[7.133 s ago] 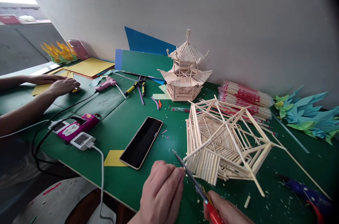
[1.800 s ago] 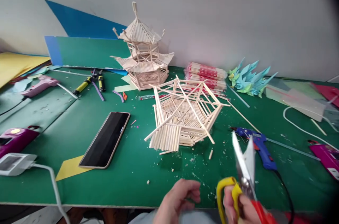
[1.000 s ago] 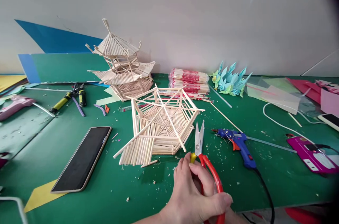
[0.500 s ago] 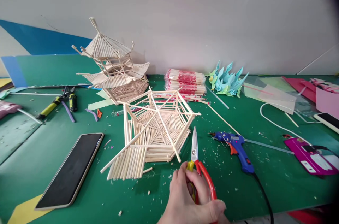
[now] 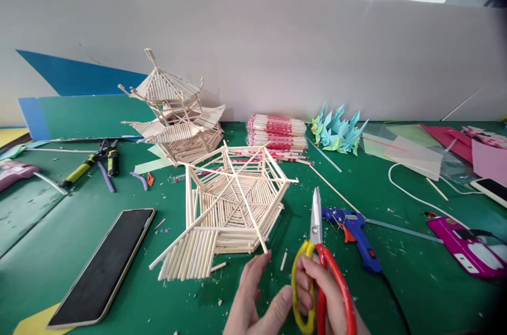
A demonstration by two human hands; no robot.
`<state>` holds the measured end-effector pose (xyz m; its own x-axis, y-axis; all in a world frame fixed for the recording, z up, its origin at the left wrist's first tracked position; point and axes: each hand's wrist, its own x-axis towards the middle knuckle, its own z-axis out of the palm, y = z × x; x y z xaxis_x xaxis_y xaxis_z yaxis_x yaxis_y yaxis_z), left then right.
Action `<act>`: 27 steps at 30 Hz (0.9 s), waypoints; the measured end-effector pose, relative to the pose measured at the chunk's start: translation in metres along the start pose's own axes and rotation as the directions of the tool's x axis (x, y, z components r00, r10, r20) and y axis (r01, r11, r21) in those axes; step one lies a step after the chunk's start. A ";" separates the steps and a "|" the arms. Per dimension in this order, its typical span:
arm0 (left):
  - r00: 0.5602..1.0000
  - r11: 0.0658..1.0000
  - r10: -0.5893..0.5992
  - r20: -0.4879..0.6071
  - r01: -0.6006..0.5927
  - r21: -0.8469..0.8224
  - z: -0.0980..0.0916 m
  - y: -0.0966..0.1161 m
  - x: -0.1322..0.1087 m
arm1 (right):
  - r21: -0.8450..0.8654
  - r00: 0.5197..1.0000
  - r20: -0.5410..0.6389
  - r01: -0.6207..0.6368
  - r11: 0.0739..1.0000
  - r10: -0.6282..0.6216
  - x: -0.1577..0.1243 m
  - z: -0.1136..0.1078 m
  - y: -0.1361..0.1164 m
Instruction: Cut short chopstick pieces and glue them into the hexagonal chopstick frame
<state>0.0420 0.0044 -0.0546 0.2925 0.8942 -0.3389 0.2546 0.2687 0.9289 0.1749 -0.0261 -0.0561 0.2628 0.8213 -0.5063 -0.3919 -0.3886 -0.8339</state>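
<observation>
My right hand [image 5: 322, 285] holds scissors [image 5: 316, 219] with one yellow and one red handle, blades together and pointing away from me. To its left, my left hand [image 5: 249, 300] is open, thumb apart from the fingers. Its fingertips are at the near end of a long stick on the wooden stick frame [image 5: 237, 240]; I cannot tell if they touch. This six-sided frame has sticks crossing over its top and a row of short sticks fixed at its front left. A short cut stick piece [image 5: 284, 261] lies between the frame and the scissors.
A stick pagoda [image 5: 170, 123] stands behind at left. Packs of sticks [image 5: 277, 131] and a blue paper-fold piece [image 5: 338, 129] are at the back. A blue glue gun [image 5: 354, 229] with its cord lies right, a phone [image 5: 105, 266] and pliers [image 5: 89, 166] left.
My hands were close together at the scissors. Now the right hand has carried the scissors rightward and the left has parted from them. A short stick piece now shows on the table. The view has tilted up.
</observation>
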 end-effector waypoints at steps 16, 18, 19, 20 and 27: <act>0.814 0.421 0.460 0.354 -0.551 0.720 -0.005 0.016 0.014 | -0.914 0.913 -0.129 0.041 0.403 -0.387 0.000 -0.063 -0.013; 0.802 0.346 0.451 0.391 -0.561 0.752 0.004 0.018 0.020 | -0.941 0.887 -0.110 0.053 0.335 -0.448 0.001 -0.066 -0.010; 0.798 0.317 0.448 0.403 -0.563 0.764 0.009 0.019 0.023 | -0.950 0.871 -0.099 0.061 0.306 -0.481 0.001 -0.067 -0.009; 0.793 0.284 0.446 0.414 -0.565 0.775 0.013 0.019 0.026 | -0.957 0.855 -0.082 0.075 0.279 -0.512 0.001 -0.068 -0.008; 0.780 0.166 0.451 0.434 -0.551 0.818 0.025 0.012 0.036 | -0.951 0.766 0.120 0.272 0.149 -0.632 -0.006 -0.052 -0.018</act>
<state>0.0783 0.0305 -0.0595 0.7429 0.6633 0.0902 0.6348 -0.7409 0.2193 0.2264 -0.0457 -0.0500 0.3429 0.9247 0.1654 0.8511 -0.2313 -0.4714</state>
